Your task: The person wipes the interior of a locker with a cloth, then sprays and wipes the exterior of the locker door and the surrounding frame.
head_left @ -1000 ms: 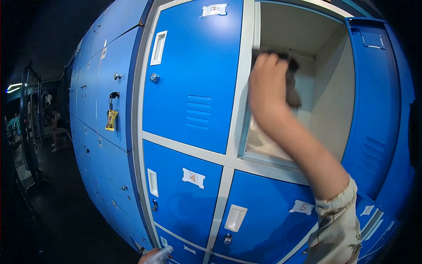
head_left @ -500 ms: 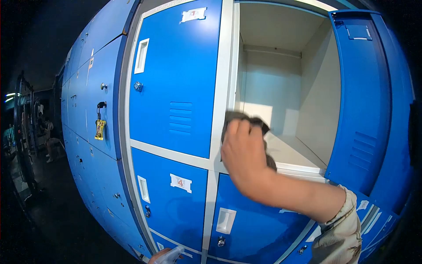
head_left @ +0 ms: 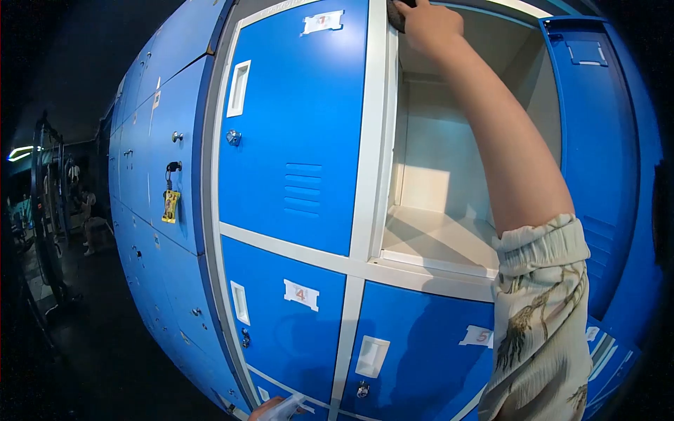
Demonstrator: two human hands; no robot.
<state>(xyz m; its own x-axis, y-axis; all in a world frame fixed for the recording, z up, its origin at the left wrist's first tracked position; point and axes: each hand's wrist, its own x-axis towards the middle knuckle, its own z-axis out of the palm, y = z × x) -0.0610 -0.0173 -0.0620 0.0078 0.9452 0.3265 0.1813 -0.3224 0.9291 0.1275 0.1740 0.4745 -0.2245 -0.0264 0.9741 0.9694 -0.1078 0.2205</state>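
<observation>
While the open locker compartment [head_left: 449, 175] shows a bare floor and back wall with no visible marks, the wiping appears well advanced, with the upper front frame now under attention and the inside of the open door [head_left: 597, 140] not seen being touched. The right hand [head_left: 430, 22] is raised overhead, arm fully stretched, fingers closed on a dark cloth [head_left: 397, 11] pressed against the top left corner of the opening. The left hand [head_left: 265, 410] sits low at the frame's bottom edge, gripping a pale spray bottle [head_left: 289, 407], mostly cut off.
</observation>
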